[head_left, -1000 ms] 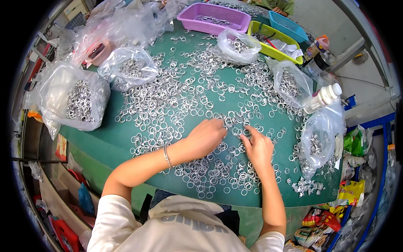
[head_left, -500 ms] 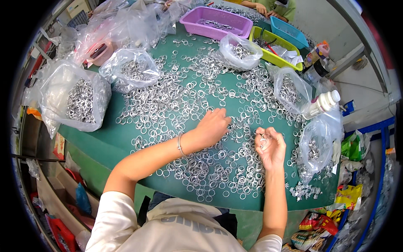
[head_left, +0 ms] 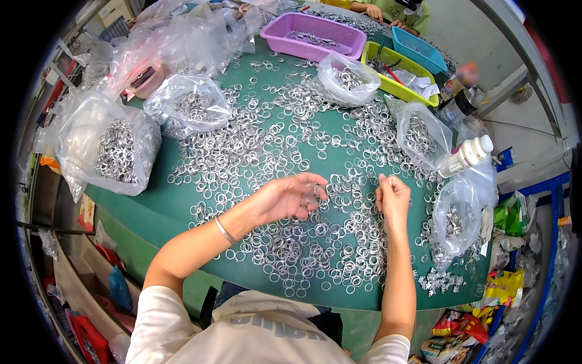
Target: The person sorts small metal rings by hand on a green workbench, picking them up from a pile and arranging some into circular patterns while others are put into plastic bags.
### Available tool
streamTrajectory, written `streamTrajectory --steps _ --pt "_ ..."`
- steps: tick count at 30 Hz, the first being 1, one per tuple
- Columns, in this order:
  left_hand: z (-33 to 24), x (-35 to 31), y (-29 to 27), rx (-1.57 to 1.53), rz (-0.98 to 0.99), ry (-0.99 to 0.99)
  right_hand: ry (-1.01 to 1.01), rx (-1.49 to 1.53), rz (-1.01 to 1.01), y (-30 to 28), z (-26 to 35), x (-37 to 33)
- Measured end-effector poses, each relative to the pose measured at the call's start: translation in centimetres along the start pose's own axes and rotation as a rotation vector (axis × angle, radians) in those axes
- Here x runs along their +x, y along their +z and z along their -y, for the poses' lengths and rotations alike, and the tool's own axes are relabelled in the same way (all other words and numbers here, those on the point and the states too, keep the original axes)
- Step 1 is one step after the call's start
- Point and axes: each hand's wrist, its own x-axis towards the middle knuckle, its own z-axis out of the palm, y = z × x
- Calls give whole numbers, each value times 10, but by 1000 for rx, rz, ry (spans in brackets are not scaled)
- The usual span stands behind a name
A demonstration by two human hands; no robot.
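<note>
Many silvery metal rings (head_left: 300, 249) lie loose across the green tabletop (head_left: 182, 224) around both hands. Over the middle of them is my left hand (head_left: 294, 195), palm turned inward, its fingers curved and apart. Rings show between those fingers, but I cannot tell whether any are held or just lie behind. To its right my right hand (head_left: 394, 197) is closed, thumb against the bent fingers, its back toward me. Whatever is inside that hand is hidden. Nearest to it are the rings on the table and a clear bag of small metal pieces (head_left: 456, 215).
Clear bags of rings stand at left (head_left: 115, 151), back centre (head_left: 348, 79) and right (head_left: 422, 136). Behind them are a purple basket (head_left: 312, 36), a lime-green basket (head_left: 397, 88) and a blue tray (head_left: 418, 50). A white bottle (head_left: 470, 155) leans at right. Another person (head_left: 394, 12) works across the table.
My left hand has drawn back and turned from back-up to palm inward, fingers opening. My right hand has turned and risen slightly; the rings seen in its fingers before are out of sight.
</note>
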Motion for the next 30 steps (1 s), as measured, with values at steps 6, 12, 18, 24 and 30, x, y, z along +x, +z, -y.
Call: streamTrajectory --steps 6,12,18,24,30 --pt "7 72 -7 1480 -406 620 -330 -796 -63 20 6 17" --pt "11 94 -10 1714 -324 389 -447 -1054 57 34 7 17" --pt "-1 73 -12 814 -240 208 -305 -628 39 11 13 10" --pt "14 25 4 -145 -161 10 -487 -999 -51 30 9 15" --pt "16 -9 10 -164 -176 5 -482 -1120 17 29 16 17"
